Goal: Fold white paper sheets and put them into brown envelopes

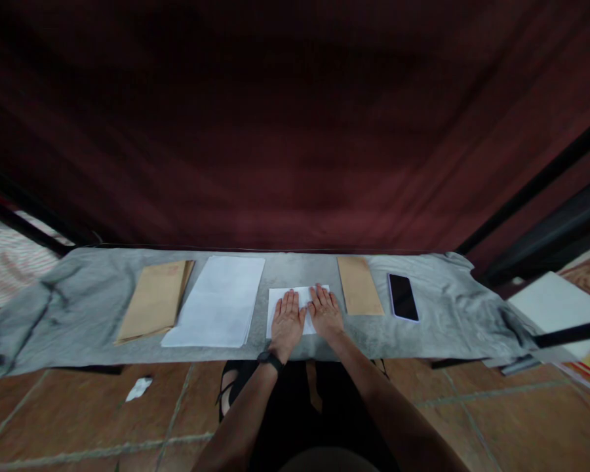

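A white sheet of paper (302,295), smaller than those in the stack, lies in front of me on the grey cloth. My left hand (288,320) rests flat on its left half, fingers stretched out and pointing away from me. On the right half, my right hand (325,313) lies flat too, fingers slightly spread, its outer side reaching past the paper's edge. Neither hand grips anything. Whether the paper is folded I cannot tell. Just right of it lies a brown envelope (360,286). To its left is a stack of white paper (219,301).
A pile of brown envelopes (152,300) sits at the left of the narrow cloth-covered table (437,314). A smartphone (403,297) lies right of the single envelope. Behind the table hangs a dark red curtain (295,164). A crumpled white scrap (139,388) is on the tiled floor.
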### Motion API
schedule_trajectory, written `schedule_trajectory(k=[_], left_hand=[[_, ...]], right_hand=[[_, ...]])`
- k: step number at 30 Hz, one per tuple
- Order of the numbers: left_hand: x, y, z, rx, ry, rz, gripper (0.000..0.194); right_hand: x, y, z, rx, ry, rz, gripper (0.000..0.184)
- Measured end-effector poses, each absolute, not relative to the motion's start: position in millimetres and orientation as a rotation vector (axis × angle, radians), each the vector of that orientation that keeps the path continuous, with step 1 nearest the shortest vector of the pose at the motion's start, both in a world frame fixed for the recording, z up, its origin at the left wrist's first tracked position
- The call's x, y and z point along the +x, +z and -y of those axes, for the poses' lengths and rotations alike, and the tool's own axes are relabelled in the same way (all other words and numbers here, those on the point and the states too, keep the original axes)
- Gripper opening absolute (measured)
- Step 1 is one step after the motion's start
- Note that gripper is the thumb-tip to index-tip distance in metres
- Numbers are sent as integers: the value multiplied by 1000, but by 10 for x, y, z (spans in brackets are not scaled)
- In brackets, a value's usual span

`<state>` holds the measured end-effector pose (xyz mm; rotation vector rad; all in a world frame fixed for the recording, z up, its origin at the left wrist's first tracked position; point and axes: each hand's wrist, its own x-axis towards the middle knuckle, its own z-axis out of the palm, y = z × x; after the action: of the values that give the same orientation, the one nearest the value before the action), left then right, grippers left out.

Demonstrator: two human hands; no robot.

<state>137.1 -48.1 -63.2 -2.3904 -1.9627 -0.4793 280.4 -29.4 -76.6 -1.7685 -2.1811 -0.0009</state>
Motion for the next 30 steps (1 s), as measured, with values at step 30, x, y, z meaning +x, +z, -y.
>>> schedule_trajectory(k=[30], left_hand=[[1123,-624,1387,-2480,-524,1767,59]], right_hand=[[2835,-649,1417,-1499,1,2287,54]])
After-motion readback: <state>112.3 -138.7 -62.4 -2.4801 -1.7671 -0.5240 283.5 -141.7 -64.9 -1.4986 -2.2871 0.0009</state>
